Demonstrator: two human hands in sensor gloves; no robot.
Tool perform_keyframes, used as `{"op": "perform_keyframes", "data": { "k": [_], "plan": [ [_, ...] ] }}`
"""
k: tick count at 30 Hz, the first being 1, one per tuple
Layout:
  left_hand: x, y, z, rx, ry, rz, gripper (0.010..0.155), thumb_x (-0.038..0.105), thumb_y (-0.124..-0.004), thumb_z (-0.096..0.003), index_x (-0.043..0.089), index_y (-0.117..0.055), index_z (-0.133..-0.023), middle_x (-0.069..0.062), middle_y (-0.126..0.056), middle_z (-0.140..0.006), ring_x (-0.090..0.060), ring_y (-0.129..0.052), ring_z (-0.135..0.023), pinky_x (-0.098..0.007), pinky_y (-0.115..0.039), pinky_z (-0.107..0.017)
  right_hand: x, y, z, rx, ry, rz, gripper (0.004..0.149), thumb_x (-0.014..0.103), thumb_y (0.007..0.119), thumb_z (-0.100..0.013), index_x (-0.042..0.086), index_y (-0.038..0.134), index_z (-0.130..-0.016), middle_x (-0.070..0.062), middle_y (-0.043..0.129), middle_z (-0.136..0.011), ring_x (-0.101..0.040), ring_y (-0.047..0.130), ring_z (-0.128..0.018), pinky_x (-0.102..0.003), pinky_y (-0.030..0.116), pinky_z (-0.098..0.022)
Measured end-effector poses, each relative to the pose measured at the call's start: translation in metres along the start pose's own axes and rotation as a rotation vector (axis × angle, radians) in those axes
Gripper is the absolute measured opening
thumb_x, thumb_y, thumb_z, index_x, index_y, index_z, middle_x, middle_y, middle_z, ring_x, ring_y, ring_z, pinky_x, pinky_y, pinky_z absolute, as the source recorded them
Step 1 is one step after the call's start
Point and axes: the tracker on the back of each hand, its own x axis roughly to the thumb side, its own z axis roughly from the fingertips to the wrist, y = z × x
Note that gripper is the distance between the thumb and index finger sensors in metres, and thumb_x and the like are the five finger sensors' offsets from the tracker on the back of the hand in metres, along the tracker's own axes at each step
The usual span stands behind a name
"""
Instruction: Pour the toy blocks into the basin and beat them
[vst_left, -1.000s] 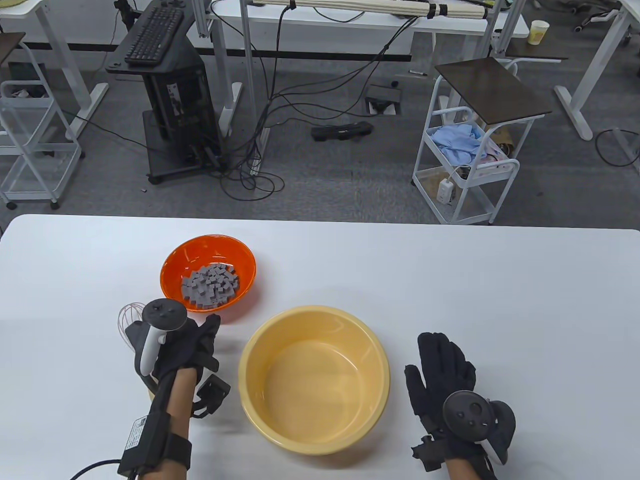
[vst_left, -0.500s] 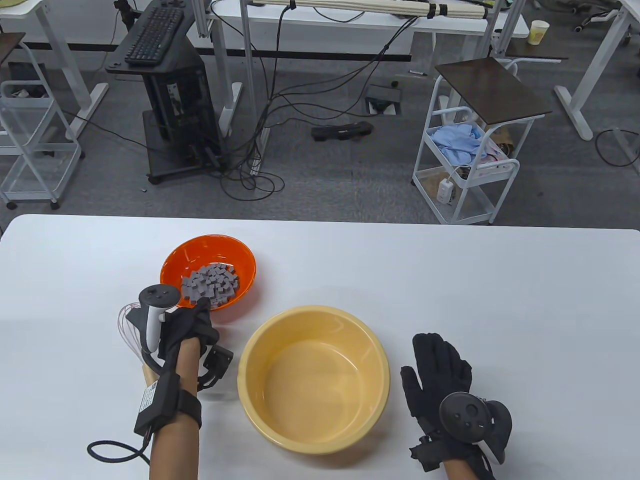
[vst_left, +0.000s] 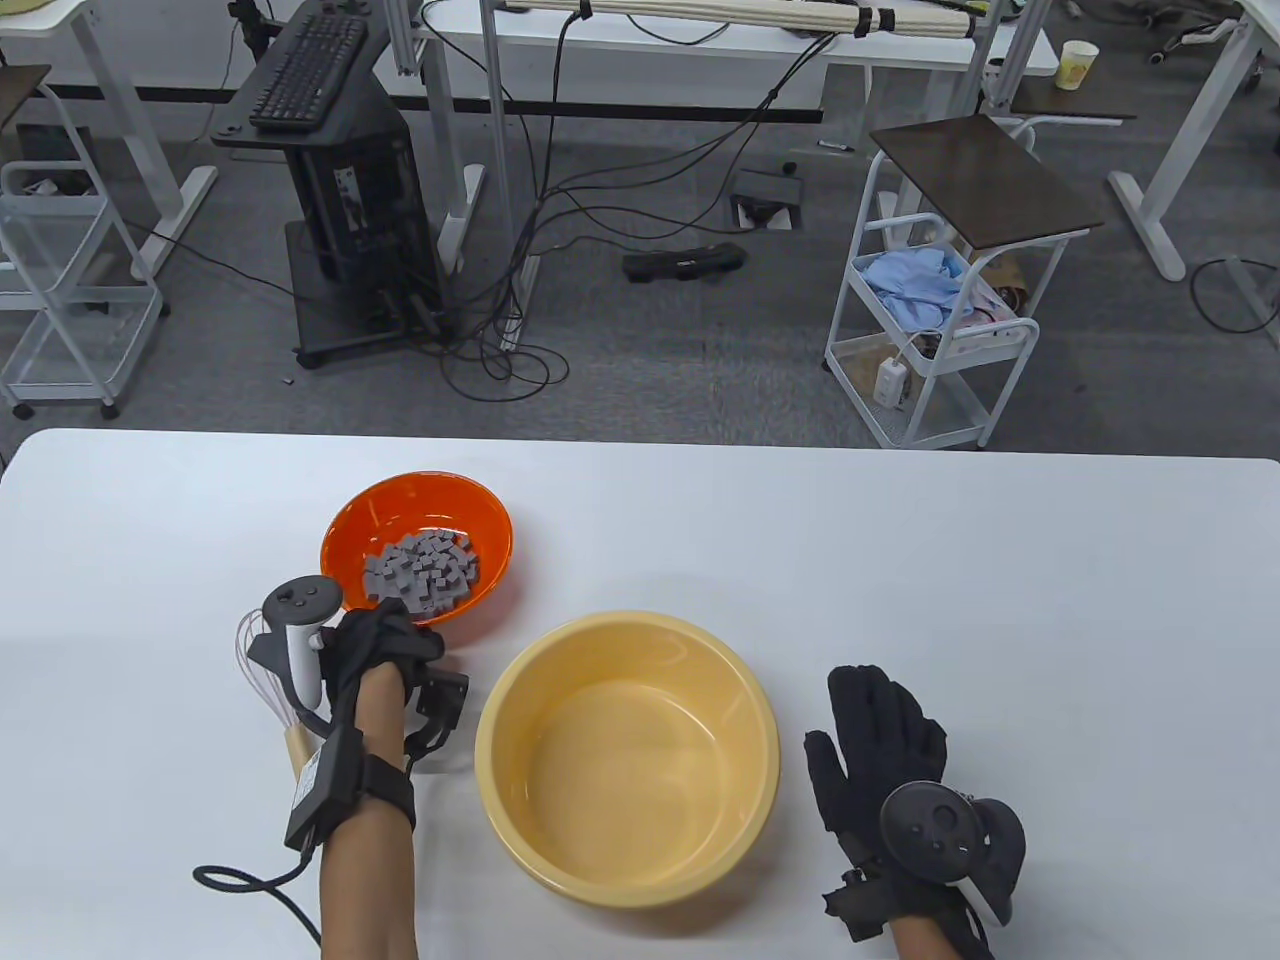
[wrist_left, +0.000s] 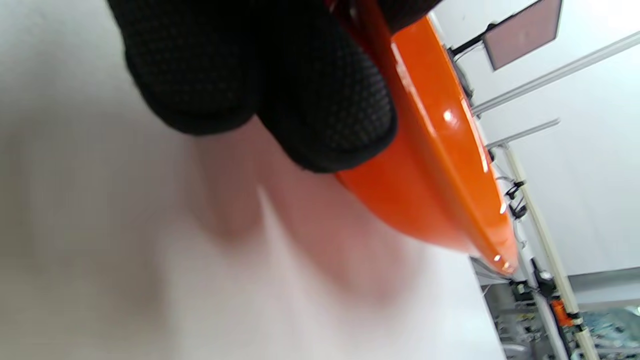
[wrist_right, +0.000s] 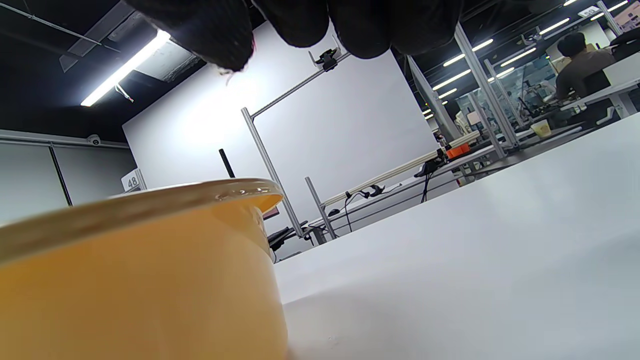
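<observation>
An orange bowl (vst_left: 400, 505) holding several small grey toy blocks (vst_left: 420, 572) stands left of centre on the white table. My left hand (vst_left: 400, 628) is at the bowl's near rim. In the left wrist view its fingers (wrist_left: 320, 105) curl under the orange bowl (wrist_left: 430, 165) and grip the rim. The empty yellow basin (vst_left: 625, 760) sits in front, to the right of that hand. To the right of the basin my right hand (vst_left: 880, 735) lies flat on the table, fingers spread, holding nothing. In the right wrist view its fingertips (wrist_right: 210, 30) hang above the yellow basin (wrist_right: 140, 280).
A wire whisk (vst_left: 258, 655) with a wooden handle lies on the table just left of my left hand, partly hidden by the tracker. The table's far edge (vst_left: 640, 445) drops to a floor with cables, carts and desks.
My left hand has moved forward from beside the basin to the orange bowl's near rim, and its fingers have closed on it. The right hand has barely shifted.
</observation>
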Motion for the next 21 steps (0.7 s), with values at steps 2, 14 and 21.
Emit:
{"op": "perform_keyframes", "data": {
  "k": [2,14,21],
  "plan": [
    [0.0,0.001,0.005,0.05,-0.034,0.005,0.063,0.025,-0.058,-0.0674,-0.024,-0.039,-0.102,-0.019,-0.097,-0.065,0.002,-0.107,-0.037,-0.029,-0.098,-0.034,0.0,0.0,0.0,0.004,-0.001,0.007,0.06,0.036,0.065,-0.071,0.007,0.039,-0.117,-0.033,0.038,-0.12,-0.064,0.04,-0.103,-0.084,0.03,-0.068],
    [0.047,0.035,0.069,0.09,-0.352,-0.003,0.062,0.025,-0.06,-0.0655,-0.025,-0.044,-0.099,-0.018,-0.1,-0.056,0.003,-0.108,-0.028,-0.027,-0.099,-0.029,-0.006,0.011,0.0,0.083,0.039,0.051,0.06,0.036,0.065,-0.071,0.007,0.039,-0.117,-0.034,0.036,-0.12,-0.065,0.039,-0.103,-0.084,0.029,-0.068],
    [0.061,0.047,0.121,0.08,-0.541,-0.05,0.061,0.025,-0.064,-0.0638,-0.025,-0.052,-0.097,-0.016,-0.101,-0.044,0.006,-0.103,-0.016,-0.026,-0.098,-0.02,-0.011,0.014,-0.001,0.099,0.057,0.055,0.06,0.037,0.065,-0.071,0.007,0.04,-0.117,-0.034,0.036,-0.12,-0.065,0.038,-0.103,-0.084,0.029,-0.068]
  ]
}}
